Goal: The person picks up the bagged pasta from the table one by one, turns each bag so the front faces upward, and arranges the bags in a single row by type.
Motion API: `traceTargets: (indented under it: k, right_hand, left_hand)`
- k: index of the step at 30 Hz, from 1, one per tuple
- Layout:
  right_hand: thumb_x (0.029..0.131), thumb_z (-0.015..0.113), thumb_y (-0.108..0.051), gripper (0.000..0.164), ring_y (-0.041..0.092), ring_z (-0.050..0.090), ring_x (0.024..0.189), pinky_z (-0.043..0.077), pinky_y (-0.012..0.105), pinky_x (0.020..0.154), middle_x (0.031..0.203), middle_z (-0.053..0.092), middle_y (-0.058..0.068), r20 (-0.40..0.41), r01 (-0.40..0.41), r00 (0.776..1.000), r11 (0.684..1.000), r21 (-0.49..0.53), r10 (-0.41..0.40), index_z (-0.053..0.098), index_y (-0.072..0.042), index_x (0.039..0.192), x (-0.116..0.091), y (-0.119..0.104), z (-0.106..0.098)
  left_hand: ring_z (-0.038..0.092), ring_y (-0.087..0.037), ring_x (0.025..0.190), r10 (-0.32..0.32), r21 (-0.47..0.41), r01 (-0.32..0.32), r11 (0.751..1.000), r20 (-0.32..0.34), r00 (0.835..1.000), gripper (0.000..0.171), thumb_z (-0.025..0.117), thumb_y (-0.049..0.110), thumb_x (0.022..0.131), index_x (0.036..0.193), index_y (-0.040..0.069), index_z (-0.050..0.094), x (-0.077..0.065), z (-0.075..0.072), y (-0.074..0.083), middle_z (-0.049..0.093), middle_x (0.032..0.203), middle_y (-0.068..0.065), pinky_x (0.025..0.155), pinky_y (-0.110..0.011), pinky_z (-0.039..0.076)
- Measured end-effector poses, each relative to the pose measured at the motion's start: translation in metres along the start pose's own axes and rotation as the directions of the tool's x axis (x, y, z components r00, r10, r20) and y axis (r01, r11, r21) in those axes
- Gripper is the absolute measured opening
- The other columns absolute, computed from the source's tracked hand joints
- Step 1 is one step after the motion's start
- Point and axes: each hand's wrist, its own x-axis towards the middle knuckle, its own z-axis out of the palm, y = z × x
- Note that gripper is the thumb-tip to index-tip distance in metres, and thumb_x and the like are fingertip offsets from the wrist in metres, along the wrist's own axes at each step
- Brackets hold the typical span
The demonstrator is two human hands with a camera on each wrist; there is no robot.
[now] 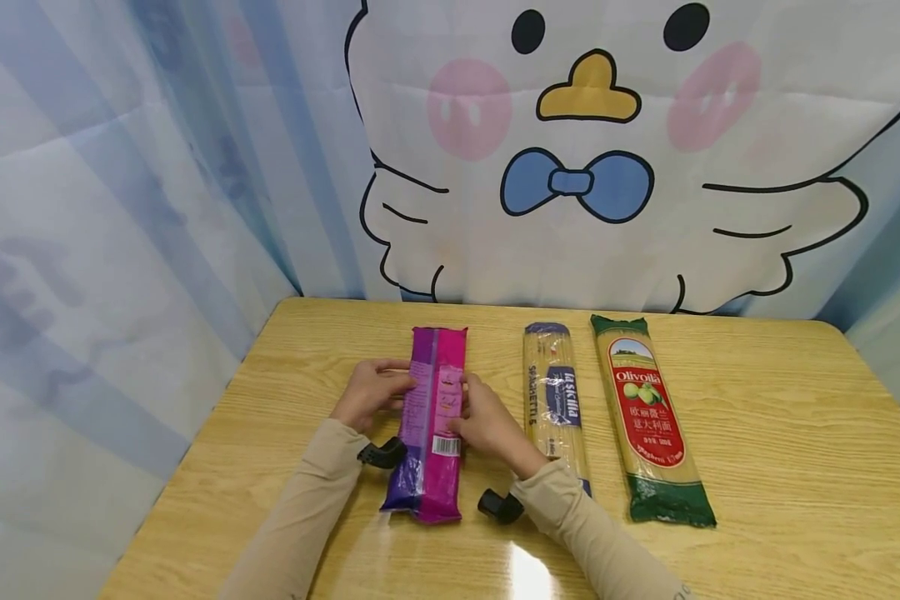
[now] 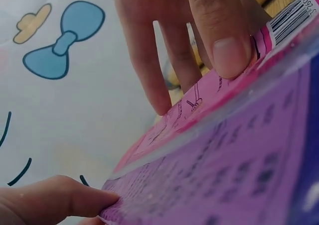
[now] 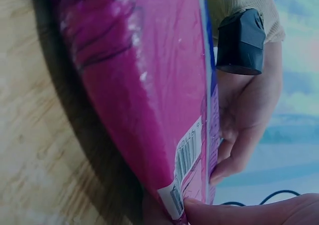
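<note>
A long pink and purple packet, printed with a barcode, lies lengthwise between my two hands. My left hand grips its left edge, with the thumb on the purple face. From the other side my right hand holds the pink edge, thumb near the barcode and fingers along the side. Part of the fingers is hidden beneath the packet. Just right of my right hand lies a clear pack of spaghetti with a blue label; the forearm covers its lower end.
A green-ended pack of spaghetti with a red label lies farther right on the wooden table. Dark camera mounts stick out from the wrists. A printed curtain hangs behind and to the left.
</note>
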Motion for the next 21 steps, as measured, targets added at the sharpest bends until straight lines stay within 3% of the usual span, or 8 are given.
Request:
traceTargets:
  k: [7, 13, 18, 21]
  right_hand:
    - [0.086, 0.061, 0.014, 0.07, 0.034, 0.065, 0.096, 0.062, 0.034, 0.064, 0.116, 0.059, 0.026, 0.006, -0.032, 0.999, 0.999, 0.034, 0.032, 0.03, 0.007, 0.149, -0.002, -0.006, -0.002]
    - [0.088, 0.062, 0.011, 0.068, 0.032, 0.065, 0.095, 0.061, 0.035, 0.07, 0.119, 0.058, 0.026, -0.007, -0.014, 1.0, 1.0, -0.016, 0.014, 0.031, 0.006, 0.149, -0.004, -0.015, -0.009]
    - [0.092, 0.069, -0.01, 0.064, 0.027, 0.067, 0.09, 0.062, 0.036, 0.071, 0.115, 0.061, 0.022, -0.016, -0.023, 1.0, 0.999, 0.036, 0.024, 0.035, 0.004, 0.145, -0.004, -0.021, -0.012]
    - [0.09, 0.074, -0.023, 0.07, 0.024, 0.067, 0.088, 0.061, 0.035, 0.071, 0.11, 0.063, 0.019, -0.022, -0.015, 1.0, 0.998, 0.057, 0.017, 0.037, 0.004, 0.143, -0.004, -0.023, -0.011]
  left_hand:
    - [0.069, -0.011, 0.067, 0.003, -0.066, -0.004, 0.998, -0.013, 1.0, 0.04, 0.071, 0.003, 0.087, 0.126, -0.003, 0.063, -0.005, 0.001, 0.005, 0.072, 0.108, -0.02, 0.058, -0.023, 0.059]
    - [0.069, -0.011, 0.069, 0.052, -0.098, -0.055, 0.994, -0.027, 0.998, 0.04, 0.07, 0.001, 0.086, 0.126, -0.004, 0.063, -0.012, 0.001, 0.015, 0.071, 0.11, -0.022, 0.059, -0.025, 0.061]
    - [0.07, -0.012, 0.077, 0.065, -0.109, -0.067, 0.992, -0.022, 0.998, 0.04, 0.069, 0.001, 0.088, 0.127, -0.005, 0.062, -0.017, 0.003, 0.023, 0.07, 0.113, -0.022, 0.067, -0.028, 0.063]
    - [0.069, -0.011, 0.077, 0.069, -0.124, -0.071, 0.99, -0.02, 0.997, 0.039, 0.068, 0.0, 0.089, 0.127, -0.005, 0.061, -0.02, 0.005, 0.027, 0.069, 0.112, -0.021, 0.066, -0.028, 0.063]
